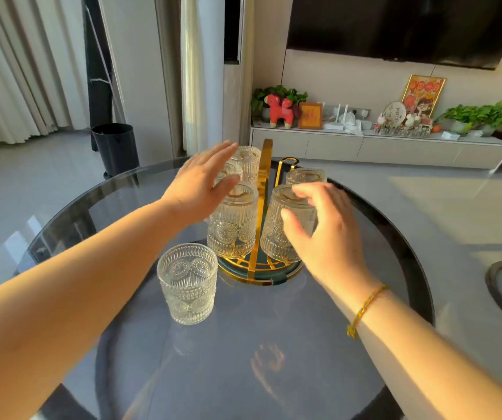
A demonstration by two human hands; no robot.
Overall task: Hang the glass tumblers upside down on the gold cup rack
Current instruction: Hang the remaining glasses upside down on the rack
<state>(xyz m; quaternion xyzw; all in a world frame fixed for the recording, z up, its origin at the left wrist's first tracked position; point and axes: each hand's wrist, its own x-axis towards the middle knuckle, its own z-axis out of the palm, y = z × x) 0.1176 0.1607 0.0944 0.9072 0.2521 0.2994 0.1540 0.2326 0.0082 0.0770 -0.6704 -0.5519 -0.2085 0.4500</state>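
The gold cup rack [264, 165] stands on its round gold and green base [259, 274] in the middle of the table. Several embossed glass tumblers hang upside down on it: a near-left tumbler [232, 228], a near-right tumbler [277, 234], a far-left tumbler [248, 160] and a far-right tumbler [304, 176]. One more tumbler [187, 283] stands upright on the table, left of the base. My left hand [202, 189] hovers flat and empty over the left tumblers. My right hand [319, 225] has curled fingers resting on the near-right tumbler.
The round dark glass table [274, 359] carries everything. One bare gold peg [286, 165] sticks up at the rack's far side. A black bin [115, 150] stands on the floor beyond the table's left. A low TV cabinet [380, 147] with ornaments lines the far wall.
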